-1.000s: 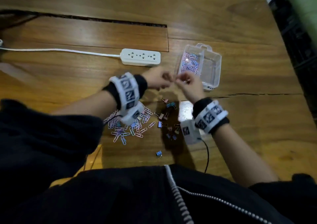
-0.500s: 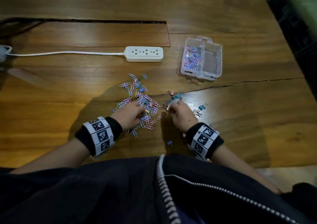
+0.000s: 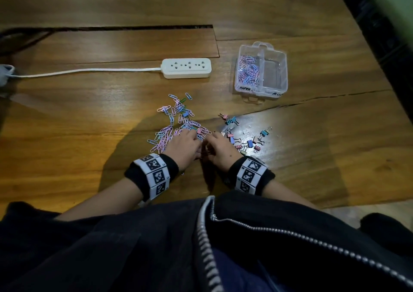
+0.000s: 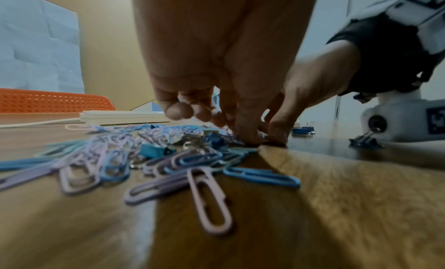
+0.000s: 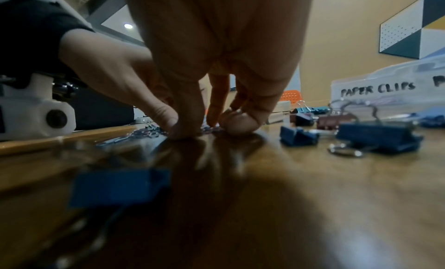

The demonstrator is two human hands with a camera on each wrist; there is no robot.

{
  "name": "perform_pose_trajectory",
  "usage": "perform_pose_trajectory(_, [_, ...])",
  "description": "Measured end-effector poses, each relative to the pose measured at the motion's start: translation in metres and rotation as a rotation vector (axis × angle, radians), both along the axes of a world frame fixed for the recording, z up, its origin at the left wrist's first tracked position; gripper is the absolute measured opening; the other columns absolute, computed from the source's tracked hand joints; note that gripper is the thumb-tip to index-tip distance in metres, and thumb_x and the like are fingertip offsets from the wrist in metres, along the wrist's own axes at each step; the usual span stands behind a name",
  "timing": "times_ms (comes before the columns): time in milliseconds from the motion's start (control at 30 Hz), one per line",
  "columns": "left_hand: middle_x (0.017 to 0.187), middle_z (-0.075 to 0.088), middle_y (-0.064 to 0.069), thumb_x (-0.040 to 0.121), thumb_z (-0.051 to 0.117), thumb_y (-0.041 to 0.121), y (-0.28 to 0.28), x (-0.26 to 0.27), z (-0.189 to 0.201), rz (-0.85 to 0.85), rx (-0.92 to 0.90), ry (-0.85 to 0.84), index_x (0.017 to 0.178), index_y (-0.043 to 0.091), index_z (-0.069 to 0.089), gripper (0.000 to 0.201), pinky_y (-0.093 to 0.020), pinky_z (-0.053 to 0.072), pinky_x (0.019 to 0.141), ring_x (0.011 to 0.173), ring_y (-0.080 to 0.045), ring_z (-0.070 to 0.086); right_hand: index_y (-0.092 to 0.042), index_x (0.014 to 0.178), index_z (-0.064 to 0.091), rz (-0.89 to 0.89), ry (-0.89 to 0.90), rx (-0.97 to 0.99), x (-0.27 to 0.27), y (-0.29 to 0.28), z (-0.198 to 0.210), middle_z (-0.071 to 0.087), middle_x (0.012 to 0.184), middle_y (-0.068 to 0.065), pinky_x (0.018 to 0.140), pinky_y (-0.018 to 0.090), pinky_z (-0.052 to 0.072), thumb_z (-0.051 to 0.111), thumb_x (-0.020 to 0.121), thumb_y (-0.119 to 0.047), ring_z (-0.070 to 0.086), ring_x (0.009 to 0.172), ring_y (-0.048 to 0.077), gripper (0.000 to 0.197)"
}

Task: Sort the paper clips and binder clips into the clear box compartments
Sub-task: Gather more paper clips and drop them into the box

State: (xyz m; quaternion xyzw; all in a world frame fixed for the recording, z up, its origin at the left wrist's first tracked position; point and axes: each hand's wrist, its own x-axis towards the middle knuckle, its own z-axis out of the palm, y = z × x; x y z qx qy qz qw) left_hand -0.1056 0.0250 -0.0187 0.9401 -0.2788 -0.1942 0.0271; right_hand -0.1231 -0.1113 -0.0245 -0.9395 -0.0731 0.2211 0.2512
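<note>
Head view: both hands have come back from the box (image 3: 261,68) at one o'clock to the table (image 3: 89,124), so another gathering round begins. Left hand (image 3: 184,147) and right hand (image 3: 220,148) meet fingertip to fingertip, curled, pinching at the paper clips (image 3: 176,121); whether any is gripped I cannot tell, and the binder clips (image 3: 245,139) at three o'clock lie unsorted.

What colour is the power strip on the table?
White, or slightly off-white, with a white cord; the power strip shows best in the head view.
</note>
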Motion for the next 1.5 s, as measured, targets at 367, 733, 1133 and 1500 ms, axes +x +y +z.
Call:
perform_pose_trajectory(367, [0.073,0.05,0.0,0.092,0.047,0.004,0.033,0.008,0.006,0.752,-0.842,0.655,0.09,0.015,0.052,0.012,-0.02,0.046,0.057,0.062,-0.013,0.049,-0.003,0.104,0.06,0.056,-0.013,-0.072,0.003,0.002,0.006,0.053,0.117,0.01,0.096,0.033,0.04,0.056,0.086,-0.007,0.05,0.11,0.026,0.019])
perform_pose_trajectory(733, [0.093,0.047,0.005,0.075,0.071,0.027,0.06,-0.015,0.005,0.468,-0.317,0.308,0.093,0.019,0.048,0.03,-0.025,0.041,0.076,0.087,-0.013,0.046,-0.007,0.103,0.058,0.007,-0.007,0.0,0.0,-0.002,0.008,0.058,0.094,0.006,0.077,0.022,0.036,0.053,0.086,-0.003,0.049,0.088,0.016,0.018])
perform_pose_trajectory(1133, [0.101,0.05,-0.004,0.091,0.045,0.041,0.043,-0.013,-0.002,0.23,-0.044,0.109,0.1,0.009,0.058,0.036,-0.03,0.04,0.089,0.103,-0.019,0.045,-0.002,0.084,0.061,-0.452,0.396,0.757,0.015,-0.027,0.029,0.062,0.07,0.002,0.054,0.013,0.047,0.051,0.084,0.011,0.059,0.054,0.0,0.017])
perform_pose_trajectory(1500, [0.083,0.052,-0.005,0.096,0.041,0.014,0.046,0.008,0.014,0.953,-1.15,0.908,0.083,0.009,0.049,0.015,-0.017,0.051,0.053,0.066,-0.012,0.054,-0.006,0.091,0.058,-0.885,0.881,1.226,0.016,-0.018,0.024,0.052,0.061,0.002,0.047,0.017,0.049,0.029,0.092,-0.003,0.057,0.049,0.012,0.029])
